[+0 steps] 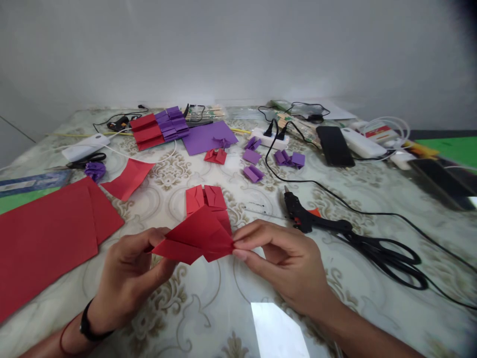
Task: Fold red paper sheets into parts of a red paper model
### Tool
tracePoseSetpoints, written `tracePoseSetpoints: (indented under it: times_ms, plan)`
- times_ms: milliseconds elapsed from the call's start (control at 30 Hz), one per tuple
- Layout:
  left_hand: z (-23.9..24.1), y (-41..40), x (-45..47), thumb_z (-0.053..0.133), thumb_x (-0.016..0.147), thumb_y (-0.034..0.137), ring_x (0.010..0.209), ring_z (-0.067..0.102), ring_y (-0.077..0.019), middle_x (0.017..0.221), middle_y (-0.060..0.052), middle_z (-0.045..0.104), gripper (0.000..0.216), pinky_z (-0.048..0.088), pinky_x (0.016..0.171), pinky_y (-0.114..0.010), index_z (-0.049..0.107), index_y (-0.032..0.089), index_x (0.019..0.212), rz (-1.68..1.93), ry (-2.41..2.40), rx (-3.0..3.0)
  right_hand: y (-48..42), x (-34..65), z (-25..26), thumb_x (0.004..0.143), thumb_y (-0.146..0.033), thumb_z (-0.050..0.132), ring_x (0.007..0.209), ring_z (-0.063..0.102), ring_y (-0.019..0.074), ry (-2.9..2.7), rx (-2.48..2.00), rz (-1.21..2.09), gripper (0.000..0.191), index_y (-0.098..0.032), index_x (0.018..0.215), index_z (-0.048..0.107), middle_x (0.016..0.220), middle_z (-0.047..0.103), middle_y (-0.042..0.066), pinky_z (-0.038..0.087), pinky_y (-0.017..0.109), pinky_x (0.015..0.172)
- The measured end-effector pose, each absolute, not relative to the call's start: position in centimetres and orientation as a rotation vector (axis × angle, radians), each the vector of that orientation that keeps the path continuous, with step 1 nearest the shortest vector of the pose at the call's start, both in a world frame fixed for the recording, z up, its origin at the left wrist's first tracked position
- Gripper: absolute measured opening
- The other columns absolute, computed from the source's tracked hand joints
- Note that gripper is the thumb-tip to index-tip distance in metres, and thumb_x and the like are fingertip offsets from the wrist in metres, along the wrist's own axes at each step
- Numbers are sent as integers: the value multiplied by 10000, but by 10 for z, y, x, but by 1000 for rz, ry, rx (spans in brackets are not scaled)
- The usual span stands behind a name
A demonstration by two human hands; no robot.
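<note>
Paper [201, 231], red and folded, is held over the patterned table [208, 308], my left hand [128, 271] gripping one end and my right hand [288, 258] pinching the other. Beyond it, I see folded red pieces [215, 198], then small purple pieces [253, 173]; rightward lies a black glue gun [298, 211].

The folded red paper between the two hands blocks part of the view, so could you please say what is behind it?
Beyond the held paper, a second folded red piece shows its flaps on the patterned tablecloth; its nearer part is covered and cannot be seen.
</note>
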State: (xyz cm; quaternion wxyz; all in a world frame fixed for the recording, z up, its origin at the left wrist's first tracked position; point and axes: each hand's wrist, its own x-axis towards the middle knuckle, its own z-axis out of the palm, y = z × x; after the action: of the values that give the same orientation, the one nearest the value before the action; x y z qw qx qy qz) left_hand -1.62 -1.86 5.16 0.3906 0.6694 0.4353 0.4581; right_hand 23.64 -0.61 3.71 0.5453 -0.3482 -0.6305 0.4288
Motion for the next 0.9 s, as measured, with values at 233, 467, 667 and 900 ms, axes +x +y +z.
tracePoseSetpoints:
  times_ms: [233,467,667,900]
  plan:
    - [47,-23,-8,774,900,210,666,705,-142,758,26,761,105,555,608,-204,708,233,822,1262,1183,1617,-8,231,36,794,-129,837,705,734,137,-1301,-916,1129,234,-254,951,716,774,794,-25,575,248,672]
    - [37,-26,-12,760,928,233,649,611,-115,743,25,695,183,502,598,-193,629,216,802,1222,1159,1473,-11,231,36,853,-164,819,615,663,87,-1217,-892,1261,225,-260,897,620,732,749,-66,522,204,626]
    - [41,-23,-12,753,890,144,638,655,-114,753,43,731,168,515,594,-182,644,235,800,1218,1129,1661,-7,237,33,829,-202,852,935,714,127,-1396,-931,1298,385,-289,1181,722,973,771,-24,558,238,890]
    - [44,-21,-10,743,880,107,674,690,-110,820,44,774,178,534,629,-166,666,244,796,1154,1052,1655,-8,239,38,903,-326,805,712,715,126,-1691,-1029,1231,100,-273,978,846,844,827,-33,530,214,681]
